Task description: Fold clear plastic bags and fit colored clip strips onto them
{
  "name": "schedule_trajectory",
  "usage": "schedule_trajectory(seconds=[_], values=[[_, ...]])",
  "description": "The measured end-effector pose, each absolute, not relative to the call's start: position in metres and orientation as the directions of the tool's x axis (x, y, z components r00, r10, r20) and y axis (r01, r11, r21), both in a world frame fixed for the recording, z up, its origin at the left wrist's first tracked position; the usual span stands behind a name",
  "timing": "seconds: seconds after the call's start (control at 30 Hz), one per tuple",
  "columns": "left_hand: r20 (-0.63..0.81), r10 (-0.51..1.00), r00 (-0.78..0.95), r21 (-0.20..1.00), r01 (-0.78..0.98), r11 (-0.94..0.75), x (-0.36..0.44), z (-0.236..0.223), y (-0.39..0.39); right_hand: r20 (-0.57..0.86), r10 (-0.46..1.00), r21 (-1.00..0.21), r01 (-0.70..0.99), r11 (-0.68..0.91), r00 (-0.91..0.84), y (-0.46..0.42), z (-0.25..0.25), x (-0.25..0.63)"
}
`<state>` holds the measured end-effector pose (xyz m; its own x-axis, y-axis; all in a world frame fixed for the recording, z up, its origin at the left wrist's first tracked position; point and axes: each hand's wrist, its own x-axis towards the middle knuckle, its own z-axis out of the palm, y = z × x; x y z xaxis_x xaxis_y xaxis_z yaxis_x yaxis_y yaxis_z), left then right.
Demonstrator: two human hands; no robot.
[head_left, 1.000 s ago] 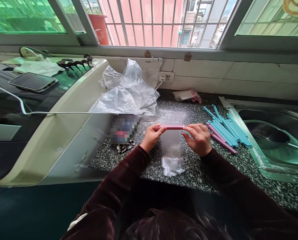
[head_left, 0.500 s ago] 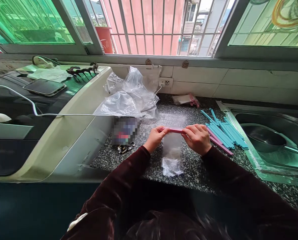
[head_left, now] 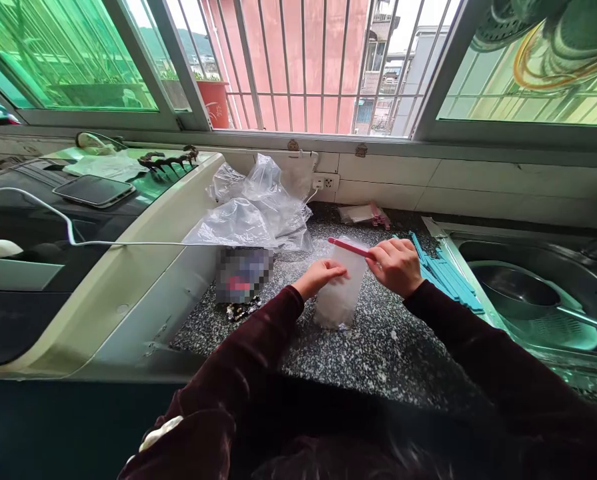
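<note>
A slim pink bag clip (head_left: 349, 247) runs across the top of a clear plastic bag (head_left: 339, 301), which hangs tilted over the counter. My right hand (head_left: 396, 265) is closed on the clip's right end, fingers curled over it. Lower down, at the bag's left side, my left hand (head_left: 322, 277) pinches the plastic between thumb and fingers. The clip's left end sticks out free. Several light-blue strips (head_left: 445, 277) of similar shape lie in a pile just right of my right hand, which hides part of them.
Crumpled clear plastic bags (head_left: 258, 213) lie at the back left beside a white-sided appliance (head_left: 143, 293). A small packet with pink pieces (head_left: 365, 215) rests by the wall. On the right is a sink (head_left: 465, 250) with a pan (head_left: 521, 288). A white cable (head_left: 128, 243) crosses the left side.
My left hand has left the clip's left end and moved down to the bag. The bag and clip are now lifted and tilted, the right hand still on the clip. The view has tipped up slightly.
</note>
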<state>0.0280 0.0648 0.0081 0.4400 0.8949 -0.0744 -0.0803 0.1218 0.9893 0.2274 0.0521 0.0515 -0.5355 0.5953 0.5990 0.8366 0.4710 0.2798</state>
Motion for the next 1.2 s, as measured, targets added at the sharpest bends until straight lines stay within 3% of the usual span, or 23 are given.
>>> schedule_trajectory(seconds=[0.27,0.4,0.7,0.97,1.2], values=[[-0.311,0.81,0.498,0.92,-0.056,0.388,0.038,0.02,0.088,0.596,0.693,0.232,0.913,0.336,-0.406,0.091,0.057,0.256],[-0.355,0.836,0.418,0.916,-0.022,0.4,0.045,0.022,0.104,0.565,0.757,0.207,0.945,0.254,-0.327,0.115,0.056,0.269],[-0.311,0.928,0.206,0.947,-0.013,0.321,0.066,0.022,0.173,0.444,0.883,0.152,0.984,0.091,-0.151,0.161,0.052,0.278],[-0.218,0.971,-0.096,0.973,-0.101,0.209,0.081,0.025,0.223,0.297,0.939,-0.034,0.985,-0.17,0.172,0.205,0.056,0.273],[-0.132,0.968,-0.211,0.99,-0.085,0.116,0.094,0.023,0.25,0.206,0.919,-0.124,0.941,-0.316,0.336,0.235,0.053,0.273]])
